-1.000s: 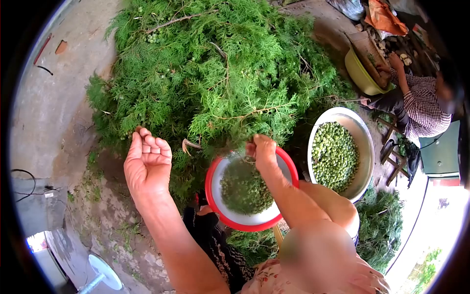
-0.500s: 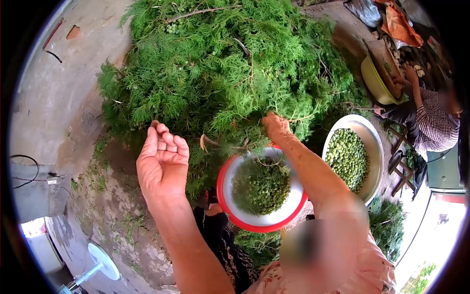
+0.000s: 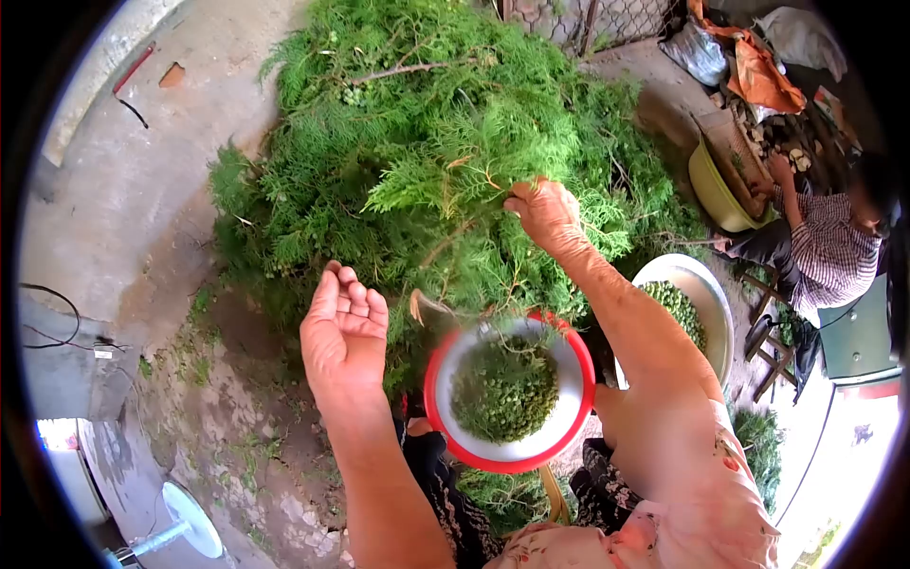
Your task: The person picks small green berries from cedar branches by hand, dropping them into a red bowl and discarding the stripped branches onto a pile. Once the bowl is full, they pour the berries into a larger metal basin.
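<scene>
Berries (image 3: 502, 391) in red-rimmed bowl (image 3: 566, 424)

Matt, feathery green branches (image 3: 427, 161) looking scaly and soft, red-rimmed bowl (image 3: 573, 403) gleaming smooth and glossy, metal basin (image 3: 713, 308) shining dully, yellow tub (image 3: 706, 185) looking like plastic, concrete ground (image 3: 114, 218) showing rough and cracked

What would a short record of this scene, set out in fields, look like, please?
left hand: palm up, fingers curled, nothing visible in it
right hand: grip shut on a sprig in the branch pile
red-rimmed bowl: below the pile, holds small green fruits
metal basin: right of the bowl, more green fruits
other person: seated far right, checked shirt
</scene>
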The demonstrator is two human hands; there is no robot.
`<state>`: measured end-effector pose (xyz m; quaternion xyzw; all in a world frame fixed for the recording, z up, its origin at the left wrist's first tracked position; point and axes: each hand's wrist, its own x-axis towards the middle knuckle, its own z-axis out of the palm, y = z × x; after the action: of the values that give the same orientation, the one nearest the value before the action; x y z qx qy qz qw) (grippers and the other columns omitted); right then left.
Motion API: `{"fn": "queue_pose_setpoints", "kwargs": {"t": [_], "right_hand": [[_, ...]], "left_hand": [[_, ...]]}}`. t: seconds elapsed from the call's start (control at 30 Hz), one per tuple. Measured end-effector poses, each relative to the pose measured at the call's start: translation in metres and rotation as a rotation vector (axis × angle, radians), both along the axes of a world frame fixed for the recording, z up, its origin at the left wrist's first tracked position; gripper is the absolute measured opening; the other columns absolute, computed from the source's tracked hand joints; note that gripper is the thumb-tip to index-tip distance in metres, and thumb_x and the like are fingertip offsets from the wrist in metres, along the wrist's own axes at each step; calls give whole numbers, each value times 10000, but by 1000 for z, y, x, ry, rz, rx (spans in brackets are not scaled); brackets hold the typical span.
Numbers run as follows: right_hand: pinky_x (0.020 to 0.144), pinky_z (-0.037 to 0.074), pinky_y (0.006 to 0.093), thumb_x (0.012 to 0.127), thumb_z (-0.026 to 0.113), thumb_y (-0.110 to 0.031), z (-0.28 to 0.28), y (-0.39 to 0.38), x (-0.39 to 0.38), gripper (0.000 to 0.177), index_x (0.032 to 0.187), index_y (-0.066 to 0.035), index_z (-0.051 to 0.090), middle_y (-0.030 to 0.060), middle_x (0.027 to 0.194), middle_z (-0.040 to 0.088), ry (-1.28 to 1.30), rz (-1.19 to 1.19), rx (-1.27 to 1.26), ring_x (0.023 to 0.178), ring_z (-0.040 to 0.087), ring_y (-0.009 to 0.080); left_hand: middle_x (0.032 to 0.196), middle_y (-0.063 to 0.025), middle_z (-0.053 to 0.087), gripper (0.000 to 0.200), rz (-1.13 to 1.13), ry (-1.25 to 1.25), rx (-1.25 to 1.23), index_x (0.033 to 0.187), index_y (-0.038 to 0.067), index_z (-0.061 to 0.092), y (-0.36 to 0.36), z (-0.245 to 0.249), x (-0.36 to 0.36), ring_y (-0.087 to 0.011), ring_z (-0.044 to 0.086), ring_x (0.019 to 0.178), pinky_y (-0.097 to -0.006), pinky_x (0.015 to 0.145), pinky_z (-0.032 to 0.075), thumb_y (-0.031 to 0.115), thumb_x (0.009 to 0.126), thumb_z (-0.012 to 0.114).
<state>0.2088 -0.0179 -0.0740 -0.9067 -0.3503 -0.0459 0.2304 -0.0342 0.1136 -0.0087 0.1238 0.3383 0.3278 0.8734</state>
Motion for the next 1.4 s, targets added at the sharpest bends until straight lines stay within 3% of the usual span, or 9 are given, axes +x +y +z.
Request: {"fn": "queue_pose_setpoints", "kwargs": {"t": [0.07, 0.37, 0.47, 0.5, 0.67, 0.97, 1.17, 1.23, 1.4], "right_hand": [[725, 474, 386, 726, 625, -237, 22, 13, 5, 183, 834, -93, 657, 115, 825, 645, 105, -53, 3, 775, 608, 301], [645, 464, 299, 783, 605, -194, 115, 17, -28, 210, 882, -17, 660, 96, 722, 640, 572, 68, 225, 635, 583, 164], [643, 463, 284, 812, 611, -209, 110, 5, -52, 209, 909, -31, 662, 71, 703, 639, 735, 18, 277, 626, 569, 129], [389, 323, 215, 813, 620, -174, 106, 2, -63, 156, 862, -30, 655, -20, 568, 552, 712, 29, 364, 427, 395, 38], [357, 311, 222, 812, 621, -139, 98, -19, -110, 162, 751, 10, 608, -7, 520, 501, 897, -50, 547, 396, 388, 49], [365, 245, 184, 853, 554, -93, 93, -66, -130, 111, 751, -59, 580, -36, 560, 511, 1345, -26, 844, 403, 339, 21], [379, 305, 189, 808, 649, -181, 81, -85, -128, 179, 871, -30, 576, -2, 686, 551, 1373, 37, 891, 428, 398, 51], [382, 312, 189, 799, 662, -201, 80, -89, -129, 212, 889, -29, 575, -4, 692, 551, 1323, 47, 920, 431, 402, 50], [357, 295, 178, 764, 697, -197, 87, -99, -125, 203, 767, -18, 601, 4, 573, 545, 1179, -61, 810, 391, 388, 41]], "left_hand": [[787, 12, 600, 98, 13, 8, 16, 906, 77, 587, 0, 0, -1, -85, 542, 640, -262, 623, 488, 154, 844, 593], [790, 9, 608, 100, 25, 62, 175, 921, 83, 590, -5, 9, -5, -92, 551, 664, -256, 634, 483, 153, 849, 586], [852, -43, 634, 128, -49, 135, 364, 944, 64, 590, -15, 15, -1, -122, 588, 723, -250, 662, 490, 138, 840, 596], [888, -55, 640, 145, -96, 169, 449, 951, 56, 594, -19, 17, 2, -131, 602, 765, -259, 673, 495, 142, 835, 603], [971, -80, 629, 315, -329, 181, 660, 1094, 33, 575, -51, 7, 15, -160, 597, 839, -286, 760, 460, 169, 816, 636], [930, -65, 630, 220, -403, 108, 971, 1045, -5, 592, -73, 12, 23, -98, 568, 814, -230, 723, 455, 46, 831, 583], [789, 27, 560, 178, -546, 36, 941, 969, -32, 605, -96, 14, 37, -25, 483, 711, -168, 598, 394, 15, 799, 627], [746, 28, 556, 169, -523, 158, 1155, 943, -34, 617, -98, 10, 40, -26, 472, 659, -169, 556, 376, 14, 784, 644], [733, -1, 600, 171, -596, 144, 1185, 910, -44, 628, -108, 17, 48, -42, 506, 631, -174, 547, 407, 25, 759, 670]]}}
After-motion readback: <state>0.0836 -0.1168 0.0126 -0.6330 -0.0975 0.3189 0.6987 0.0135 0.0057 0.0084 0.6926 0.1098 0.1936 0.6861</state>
